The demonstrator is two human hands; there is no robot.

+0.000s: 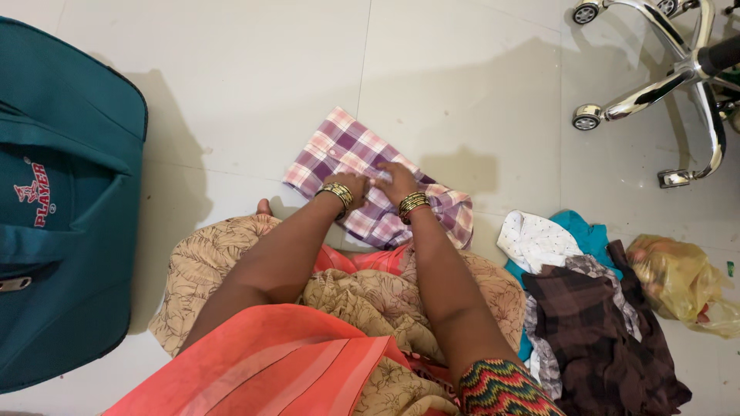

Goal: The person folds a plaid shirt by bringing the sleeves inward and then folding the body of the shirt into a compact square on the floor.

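A purple and white checked shirt (351, 154), folded into a small bundle, lies on the white tiled floor in front of my knees. Both my hands rest on its near part, side by side. My left hand (353, 185) presses flat on the cloth, with gold bangles at the wrist. My right hand (397, 179) lies just to the right of it, fingers on the fabric, also with gold bangles. Whether the fingers pinch the cloth or only press it is unclear.
A teal suitcase (65, 200) stands at the left. A pile of clothes (593, 308) lies at the right, dark checked, white and teal pieces, beside a yellow plastic bag (682, 281). A chrome office chair base (678, 69) on wheels sits at the top right.
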